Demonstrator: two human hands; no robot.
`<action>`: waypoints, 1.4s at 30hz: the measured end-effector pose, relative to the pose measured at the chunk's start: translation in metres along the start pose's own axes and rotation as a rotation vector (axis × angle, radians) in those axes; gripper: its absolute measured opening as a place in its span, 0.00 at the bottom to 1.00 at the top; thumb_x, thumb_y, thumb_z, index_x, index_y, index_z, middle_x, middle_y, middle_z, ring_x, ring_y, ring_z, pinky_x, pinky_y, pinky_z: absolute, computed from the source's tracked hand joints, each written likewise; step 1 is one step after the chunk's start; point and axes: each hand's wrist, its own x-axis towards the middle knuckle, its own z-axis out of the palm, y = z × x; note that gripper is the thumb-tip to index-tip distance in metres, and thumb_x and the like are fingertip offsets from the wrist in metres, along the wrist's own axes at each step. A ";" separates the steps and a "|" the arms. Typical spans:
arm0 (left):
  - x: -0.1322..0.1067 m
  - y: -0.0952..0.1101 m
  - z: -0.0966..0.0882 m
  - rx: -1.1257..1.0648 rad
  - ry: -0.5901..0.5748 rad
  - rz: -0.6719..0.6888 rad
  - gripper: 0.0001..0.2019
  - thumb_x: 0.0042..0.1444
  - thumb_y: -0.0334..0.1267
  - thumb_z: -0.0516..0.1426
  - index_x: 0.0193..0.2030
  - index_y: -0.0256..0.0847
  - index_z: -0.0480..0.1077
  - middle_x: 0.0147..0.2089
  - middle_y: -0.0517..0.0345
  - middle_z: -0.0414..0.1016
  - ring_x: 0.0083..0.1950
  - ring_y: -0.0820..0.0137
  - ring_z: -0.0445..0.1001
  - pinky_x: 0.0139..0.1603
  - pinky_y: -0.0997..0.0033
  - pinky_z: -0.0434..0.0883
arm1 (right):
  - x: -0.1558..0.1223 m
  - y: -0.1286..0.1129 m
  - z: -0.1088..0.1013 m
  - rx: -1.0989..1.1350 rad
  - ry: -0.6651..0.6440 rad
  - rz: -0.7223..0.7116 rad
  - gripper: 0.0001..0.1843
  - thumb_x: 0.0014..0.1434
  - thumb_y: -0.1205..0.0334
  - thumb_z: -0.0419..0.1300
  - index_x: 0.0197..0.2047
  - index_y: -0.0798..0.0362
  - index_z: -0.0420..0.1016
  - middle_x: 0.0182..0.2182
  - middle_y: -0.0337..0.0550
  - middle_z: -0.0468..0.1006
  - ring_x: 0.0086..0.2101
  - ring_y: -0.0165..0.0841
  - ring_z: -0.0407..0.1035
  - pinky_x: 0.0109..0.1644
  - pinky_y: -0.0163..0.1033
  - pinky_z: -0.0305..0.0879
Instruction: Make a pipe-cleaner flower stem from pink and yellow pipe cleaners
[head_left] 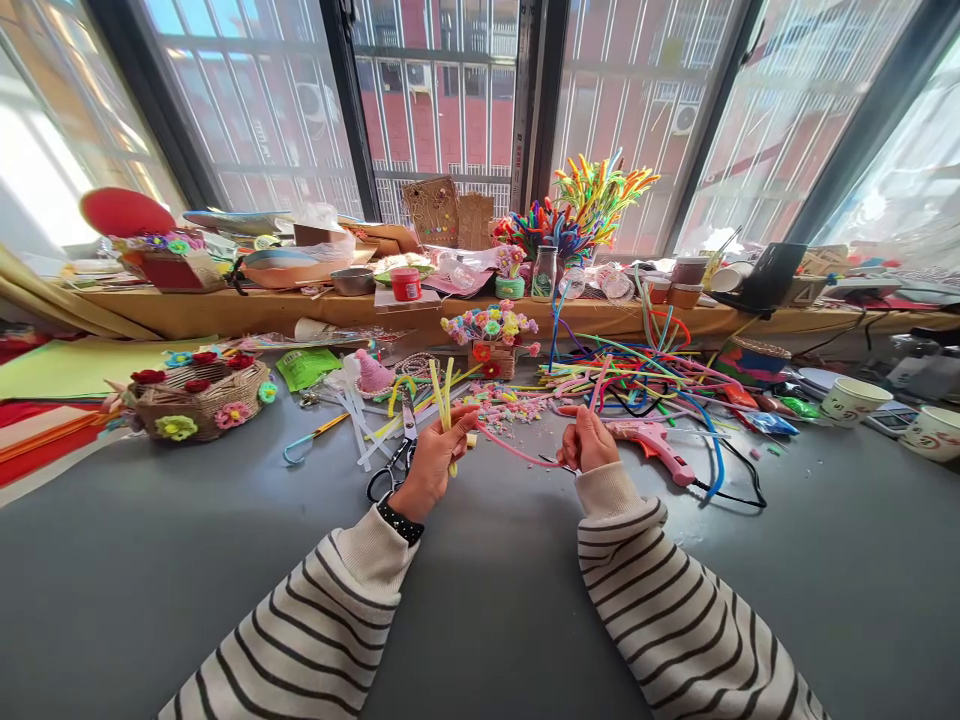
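Note:
My left hand [429,462] is closed around a few pale yellow pipe cleaners [440,392], which stick up above the fingers and poke out below. From its fingertips a pink pipe cleaner [516,453] sags across to my right hand [591,440], closed on the other part; a pink length rises above that fist. Black-handled scissors [391,474] lie beside my left hand, partly hidden by it. To the right of my right hand rests a pink glue gun [660,450] with a black cord. Small pastel bits [510,405] are scattered between and beyond my hands.
Many coloured pipe cleaners [637,365] are heaped behind my right hand. A woven basket with crocheted flowers [202,400] stands left, near a crochet hook [319,438] and white glue sticks [356,405]. Paper cups [855,400] stand right. A cluttered ledge [300,312] runs below the windows.

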 end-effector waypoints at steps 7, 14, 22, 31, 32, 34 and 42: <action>-0.002 0.000 0.002 0.082 -0.039 0.019 0.12 0.37 0.36 0.58 0.31 0.34 0.68 0.23 0.61 0.64 0.16 0.87 0.50 0.14 0.82 0.46 | -0.015 0.013 0.014 -0.937 -0.232 -0.200 0.24 0.53 0.47 0.37 0.24 0.51 0.67 0.09 0.32 0.57 0.12 0.24 0.54 0.19 0.30 0.50; -0.003 0.002 0.004 0.049 -0.028 0.032 0.12 0.38 0.36 0.58 0.32 0.34 0.69 0.25 0.60 0.66 0.16 0.87 0.49 0.15 0.81 0.47 | -0.017 0.011 0.015 -1.220 -0.433 -0.368 0.23 0.56 0.55 0.36 0.26 0.54 0.68 0.21 0.42 0.66 0.24 0.28 0.61 0.28 0.32 0.53; -0.003 0.001 0.003 0.013 -0.006 0.027 0.12 0.37 0.36 0.58 0.31 0.35 0.69 0.20 0.64 0.63 0.15 0.87 0.48 0.15 0.81 0.49 | -0.014 0.017 0.012 -1.299 -0.479 -0.372 0.20 0.56 0.56 0.38 0.28 0.54 0.68 0.23 0.42 0.64 0.25 0.28 0.59 0.28 0.32 0.53; -0.001 -0.001 0.001 0.019 0.012 0.029 0.11 0.35 0.38 0.59 0.28 0.34 0.68 0.15 0.67 0.59 0.14 0.87 0.48 0.14 0.81 0.47 | -0.012 0.022 0.012 -1.293 -0.478 -0.360 0.17 0.56 0.57 0.40 0.31 0.53 0.67 0.23 0.41 0.65 0.25 0.28 0.59 0.28 0.31 0.53; -0.002 0.000 0.001 0.021 0.015 0.029 0.12 0.35 0.38 0.59 0.28 0.34 0.68 0.16 0.66 0.60 0.14 0.87 0.48 0.14 0.81 0.47 | -0.012 0.023 0.012 -1.291 -0.477 -0.355 0.16 0.56 0.57 0.40 0.31 0.53 0.67 0.23 0.41 0.65 0.25 0.28 0.59 0.28 0.31 0.53; -0.002 0.001 0.002 0.027 0.010 0.032 0.13 0.35 0.38 0.59 0.30 0.34 0.68 0.20 0.64 0.63 0.14 0.87 0.48 0.14 0.81 0.48 | -0.012 0.023 0.012 -1.296 -0.472 -0.350 0.16 0.56 0.57 0.40 0.29 0.52 0.67 0.23 0.41 0.65 0.25 0.28 0.59 0.29 0.31 0.53; -0.001 0.000 0.001 0.048 0.013 0.036 0.12 0.36 0.38 0.58 0.29 0.35 0.68 0.19 0.64 0.63 0.14 0.87 0.48 0.13 0.81 0.45 | -0.012 0.022 0.011 -1.323 -0.481 -0.354 0.16 0.56 0.58 0.40 0.27 0.53 0.65 0.23 0.40 0.63 0.24 0.27 0.58 0.27 0.31 0.51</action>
